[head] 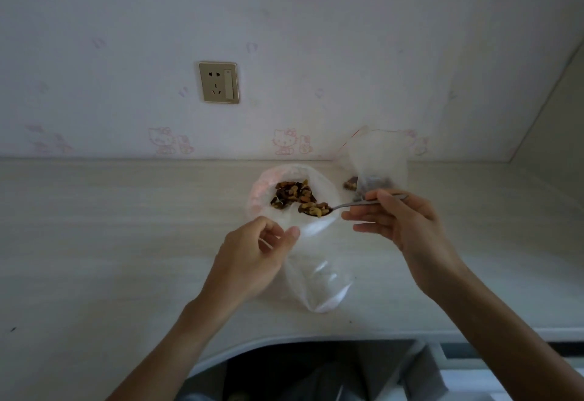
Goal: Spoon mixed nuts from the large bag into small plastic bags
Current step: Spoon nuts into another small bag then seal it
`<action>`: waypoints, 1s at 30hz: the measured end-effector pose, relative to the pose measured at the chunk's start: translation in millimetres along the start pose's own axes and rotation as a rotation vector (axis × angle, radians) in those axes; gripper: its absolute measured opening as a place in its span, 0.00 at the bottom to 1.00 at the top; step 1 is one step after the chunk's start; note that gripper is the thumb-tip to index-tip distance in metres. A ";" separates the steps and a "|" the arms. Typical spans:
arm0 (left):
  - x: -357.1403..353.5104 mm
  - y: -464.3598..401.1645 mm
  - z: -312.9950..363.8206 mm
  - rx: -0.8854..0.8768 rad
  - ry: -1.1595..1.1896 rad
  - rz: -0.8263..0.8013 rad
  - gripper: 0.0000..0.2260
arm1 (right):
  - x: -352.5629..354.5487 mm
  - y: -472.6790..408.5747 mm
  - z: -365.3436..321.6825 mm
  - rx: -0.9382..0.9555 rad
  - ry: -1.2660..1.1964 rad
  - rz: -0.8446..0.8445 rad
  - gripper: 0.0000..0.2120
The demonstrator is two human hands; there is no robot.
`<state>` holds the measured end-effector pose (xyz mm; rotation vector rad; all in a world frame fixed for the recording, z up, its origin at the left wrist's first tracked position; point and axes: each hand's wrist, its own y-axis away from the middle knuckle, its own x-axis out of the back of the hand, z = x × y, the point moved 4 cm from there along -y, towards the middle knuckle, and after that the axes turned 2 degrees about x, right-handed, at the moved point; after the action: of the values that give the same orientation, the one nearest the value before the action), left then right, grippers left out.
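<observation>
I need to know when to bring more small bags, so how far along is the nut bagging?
Done: one small bag at the back right already holds some nuts. In hand: the right hand holds a spoon heaped with nuts above the large bag, while the left hand pinches a clear empty bag. Left: tipping this spoonful in; nuts still remain in the large bag.

Two bare forearms in shot, no sleeves, no watch or rings on left hand (252, 252) or right hand (401, 220)
</observation>
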<state>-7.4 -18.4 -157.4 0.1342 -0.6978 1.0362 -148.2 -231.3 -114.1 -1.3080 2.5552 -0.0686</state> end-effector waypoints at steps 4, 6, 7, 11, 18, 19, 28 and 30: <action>-12.4 7.7 -5.6 0.060 -0.064 -0.097 0.11 | 11.0 27.9 -0.9 -0.054 0.015 0.000 0.13; -14.9 8.3 -5.5 0.042 -0.083 -0.105 0.07 | 12.7 37.3 4.4 -0.070 0.055 -0.010 0.13; -15.5 8.0 -5.1 0.029 -0.086 -0.104 0.05 | 13.0 41.2 6.9 -0.064 0.093 -0.023 0.13; -15.8 1.1 -2.6 -0.018 -0.104 -0.109 0.04 | 12.6 52.6 3.7 0.187 0.475 -0.167 0.10; -15.7 -11.9 6.3 -0.082 -0.178 -0.067 0.04 | 7.3 68.7 -11.2 0.570 0.891 -0.402 0.10; -16.2 -12.3 7.3 -0.086 -0.196 -0.061 0.04 | 8.9 68.0 -11.6 0.570 0.876 -0.397 0.10; 0.7 -12.2 9.5 -0.102 -0.187 0.038 0.08 | 26.0 35.3 4.7 0.169 0.161 -0.083 0.12; 9.1 -20.2 7.5 -0.104 -0.159 0.081 0.08 | 23.4 22.8 11.3 0.072 0.064 -0.040 0.13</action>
<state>8.7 -25.4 -141.9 0.0991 -0.9064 1.0718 -176.3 -235.7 -133.8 -1.3499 2.5535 -0.2118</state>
